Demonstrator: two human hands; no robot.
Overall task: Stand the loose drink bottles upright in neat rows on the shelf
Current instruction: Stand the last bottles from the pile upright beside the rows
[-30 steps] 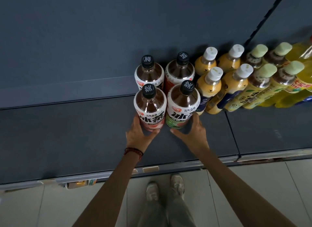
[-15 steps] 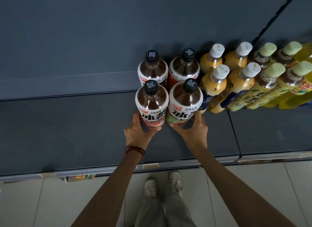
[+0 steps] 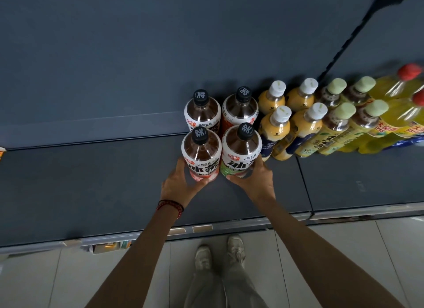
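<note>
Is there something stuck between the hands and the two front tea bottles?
No, nothing visible. The left hand grips the front left tea bottle low down, and the right hand grips the front right tea bottle. Both bottles stand upright on the shelf.

Left grip (image 3: 179, 185) curled, clasping; right grip (image 3: 255, 181) curled, clasping
</note>
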